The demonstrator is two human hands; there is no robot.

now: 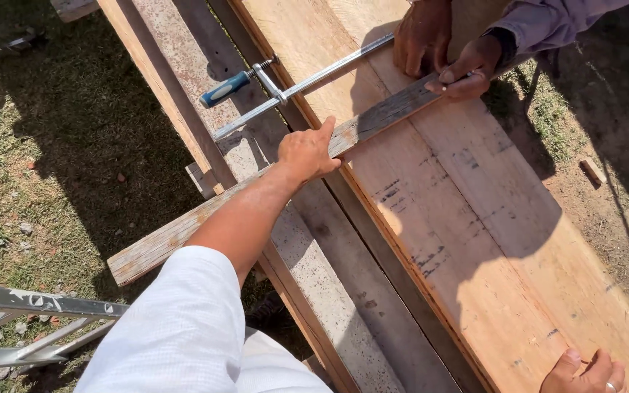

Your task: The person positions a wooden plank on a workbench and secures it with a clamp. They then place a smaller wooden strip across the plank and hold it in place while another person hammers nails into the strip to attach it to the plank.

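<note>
My left hand [307,153] lies flat, fingers together and thumb spread, pressing down on a narrow weathered wooden batten [271,189] that runs slantwise across the work, grey and rough-grained, paler at its near end over the grass [52,145]. The batten lies directly under my palm and reaches out past it both ways. At its far end another person's two hands [445,51] pinch and steady it, a purple sleeve [547,22] behind them. Beneath the batten lies a broad, pale plywood board [489,240], smooth and sunlit, with faint dark smudged stamp marks in a row along its length. Beside it sits a speckled, concrete-like beam [314,276] with wooden side boards. A steel bar clamp [285,87] with a blue handle lies across the beam, just beyond my hand. My right hand [584,375] shows only at the bottom edge, fingers curled on the board's edge, a ring on one finger. Aluminium ladder rails [30,320] lie at lower left.
</note>
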